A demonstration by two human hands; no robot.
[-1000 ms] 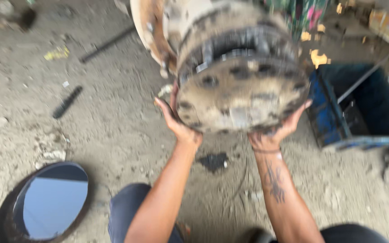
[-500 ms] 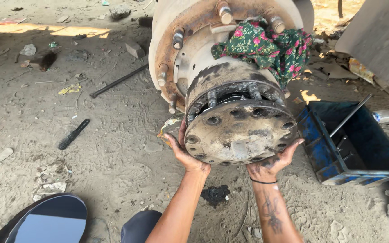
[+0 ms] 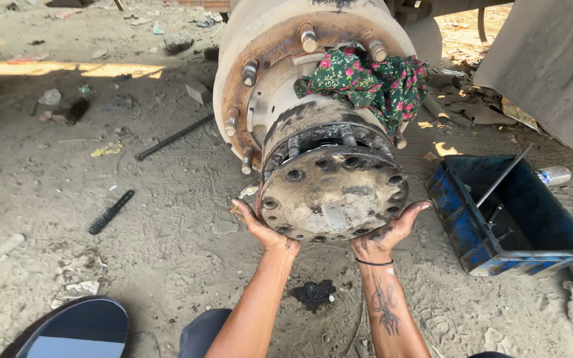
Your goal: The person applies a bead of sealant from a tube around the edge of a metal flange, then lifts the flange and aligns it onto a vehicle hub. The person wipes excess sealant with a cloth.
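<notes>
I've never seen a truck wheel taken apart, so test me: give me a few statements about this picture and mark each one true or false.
1. Both hands cup the round hub from below, left hand and right hand. True.
2. A plain white towel lies on the hub. False: the cloth is green with pink flowers.
3. A blue metal box sits on the ground to the right. True.
4. The blue box is empty. False: a long rod leans in it.
5. A black comb-like tool lies on the sandy ground to the left. True.
</notes>
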